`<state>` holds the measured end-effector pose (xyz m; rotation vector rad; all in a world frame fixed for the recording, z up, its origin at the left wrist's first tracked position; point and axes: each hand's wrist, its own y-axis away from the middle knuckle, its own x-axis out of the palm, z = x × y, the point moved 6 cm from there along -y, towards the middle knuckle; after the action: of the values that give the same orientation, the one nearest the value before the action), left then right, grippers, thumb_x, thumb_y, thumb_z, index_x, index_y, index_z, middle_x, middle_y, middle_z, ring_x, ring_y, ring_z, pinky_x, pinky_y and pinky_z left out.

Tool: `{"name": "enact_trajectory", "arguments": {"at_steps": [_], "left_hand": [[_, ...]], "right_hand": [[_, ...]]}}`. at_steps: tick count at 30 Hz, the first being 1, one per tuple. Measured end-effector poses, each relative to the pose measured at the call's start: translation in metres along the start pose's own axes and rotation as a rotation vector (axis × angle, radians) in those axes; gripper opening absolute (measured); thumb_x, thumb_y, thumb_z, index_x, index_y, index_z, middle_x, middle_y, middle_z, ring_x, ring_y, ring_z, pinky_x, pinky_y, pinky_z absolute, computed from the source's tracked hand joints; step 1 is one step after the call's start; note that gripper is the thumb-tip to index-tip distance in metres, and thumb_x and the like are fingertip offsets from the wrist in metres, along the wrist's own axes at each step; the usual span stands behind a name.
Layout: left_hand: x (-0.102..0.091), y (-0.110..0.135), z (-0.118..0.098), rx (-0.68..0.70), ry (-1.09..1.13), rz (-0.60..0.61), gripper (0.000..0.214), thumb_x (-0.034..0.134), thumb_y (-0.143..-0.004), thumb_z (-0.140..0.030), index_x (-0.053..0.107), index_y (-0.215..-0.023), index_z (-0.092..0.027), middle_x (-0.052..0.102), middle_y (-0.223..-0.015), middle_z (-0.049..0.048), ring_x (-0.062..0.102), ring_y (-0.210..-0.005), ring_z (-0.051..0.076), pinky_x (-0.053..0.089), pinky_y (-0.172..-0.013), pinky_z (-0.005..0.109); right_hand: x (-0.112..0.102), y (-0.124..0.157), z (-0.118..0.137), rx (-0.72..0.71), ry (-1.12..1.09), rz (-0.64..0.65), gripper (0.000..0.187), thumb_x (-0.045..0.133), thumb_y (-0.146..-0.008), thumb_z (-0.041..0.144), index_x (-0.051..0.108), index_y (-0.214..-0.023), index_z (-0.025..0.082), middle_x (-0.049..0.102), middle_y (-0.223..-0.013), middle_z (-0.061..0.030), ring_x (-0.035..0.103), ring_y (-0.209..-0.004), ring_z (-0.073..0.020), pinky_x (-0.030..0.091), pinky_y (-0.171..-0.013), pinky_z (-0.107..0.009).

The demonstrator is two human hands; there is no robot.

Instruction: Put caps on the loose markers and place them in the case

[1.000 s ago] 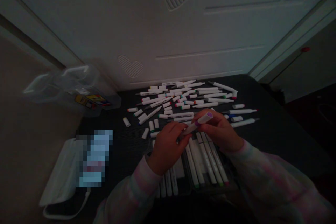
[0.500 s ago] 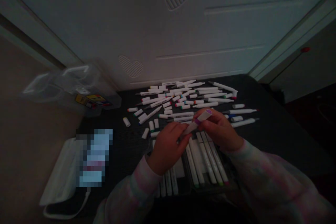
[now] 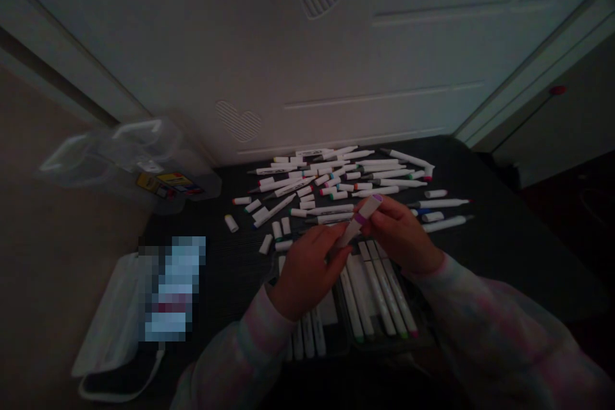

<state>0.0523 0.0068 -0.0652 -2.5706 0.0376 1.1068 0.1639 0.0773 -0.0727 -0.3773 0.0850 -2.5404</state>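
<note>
A white marker (image 3: 356,225) with a purple band and purple-tipped cap slants between my two hands. My left hand (image 3: 311,264) is closed around its lower part. The fingers of my right hand (image 3: 401,230) pinch the capped upper end. Just below the hands, a dark tray (image 3: 346,339) holds several white markers (image 3: 384,291) laid side by side; my left wrist covers part of it. Beyond my hands, many uncapped markers (image 3: 295,187) and loose caps (image 3: 277,230) lie scattered over the dark tabletop (image 3: 509,237).
At the left stands a clear plastic case (image 3: 158,163) with a colourful label. Nearer me are a pixelated phone-like screen (image 3: 175,288), a white object (image 3: 113,320) and a white cable (image 3: 144,391). A white panel with heart reliefs (image 3: 239,120) rises behind the table.
The marker in my hands has turned slightly, so its purple cap end faces me less. Both hands stay in nearly the same place.
</note>
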Motion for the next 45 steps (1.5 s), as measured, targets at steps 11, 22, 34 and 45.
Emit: {"name": "enact_trajectory", "arguments": {"at_steps": [11,22,34,45], "left_hand": [[0.0043,0.0026,0.0009,0.008,0.056,0.038,0.034,0.046,-0.083,-0.027,0.049,-0.115,-0.016,0.063,-0.087,0.0054,0.057,-0.075,0.015,0.048,-0.069,0.029],[0.0024,0.0011,-0.0045,0.041,0.069,0.069,0.034,0.046,-0.083,-0.023,0.048,-0.115,-0.011,0.063,-0.087,0.0072,0.058,-0.08,0.017,0.048,-0.072,0.03],[0.0032,0.0014,-0.0042,0.021,0.138,0.091,0.033,0.046,-0.082,-0.023,0.05,-0.114,-0.013,0.064,-0.087,0.0065,0.058,-0.079,0.017,0.046,-0.073,0.028],[0.0066,0.0012,0.0005,-0.163,0.419,0.208,0.025,0.047,-0.082,-0.027,0.058,-0.101,-0.016,0.061,-0.074,0.0011,0.053,-0.065,0.013,0.042,-0.061,0.024]], "right_hand": [[-0.0039,-0.0022,-0.0045,0.032,0.024,-0.055,0.023,0.064,-0.071,0.041,0.059,-0.07,0.019,0.053,-0.064,0.0009,0.045,-0.056,-0.0107,0.038,-0.053,-0.024],[-0.0031,-0.0028,-0.0042,0.017,-0.051,-0.04,0.014,0.066,-0.072,0.033,0.062,-0.071,0.02,0.054,-0.066,0.0021,0.046,-0.058,-0.0092,0.038,-0.054,-0.02],[-0.0041,-0.0031,-0.0071,0.037,-0.043,-0.049,0.014,0.067,-0.071,0.033,0.062,-0.071,0.02,0.053,-0.064,0.0025,0.046,-0.058,-0.0094,0.038,-0.054,-0.02],[-0.0032,-0.0029,-0.0099,0.071,-0.071,-0.053,0.011,0.066,-0.072,0.031,0.062,-0.073,0.021,0.054,-0.064,0.0035,0.046,-0.059,-0.0093,0.038,-0.056,-0.02]]}}
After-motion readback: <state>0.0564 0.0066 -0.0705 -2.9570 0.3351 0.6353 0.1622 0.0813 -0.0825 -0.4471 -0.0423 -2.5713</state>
